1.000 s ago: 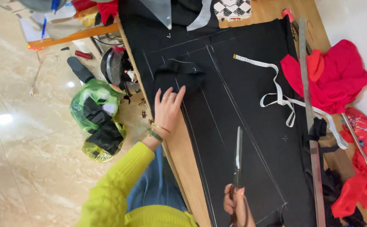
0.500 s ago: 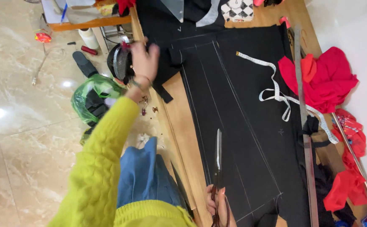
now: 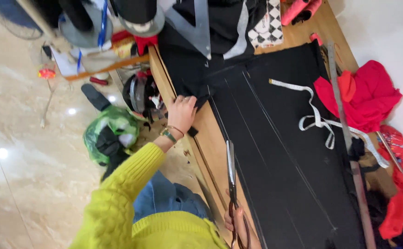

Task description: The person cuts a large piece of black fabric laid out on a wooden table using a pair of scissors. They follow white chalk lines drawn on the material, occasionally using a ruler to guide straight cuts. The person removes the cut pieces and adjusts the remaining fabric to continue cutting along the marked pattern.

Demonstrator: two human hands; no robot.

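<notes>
Black cloth [image 3: 284, 152] lies spread flat over the wooden counter [image 3: 210, 138], chalk lines running down its length, so the marks stay straight and readable. The left hand [image 3: 182, 113] reaches out at the counter's near edge, fingers curled onto a bunched bit of the black fabric [image 3: 197, 94] where it hangs toward the side; it looks to be gripping a fold, though how tightly I cannot tell. The right hand [image 3: 236, 221], low in view, is closed through the loops of long scissors [image 3: 230, 170], whose blades rest closed along the cloth's near edge, pointing away from the person.

A white measuring tape [image 3: 319, 122] snakes loosely across the cloth's far side. A long metal ruler [image 3: 344, 138] lies along the far edge, next to heaped red fabric [image 3: 365, 99]. A grey set square [image 3: 197, 25] sits beyond on more dark cloth. Down on the glossy floor [image 3: 21, 175], a green bag [image 3: 109, 133] full of scraps crowds the space by the person's knees.
</notes>
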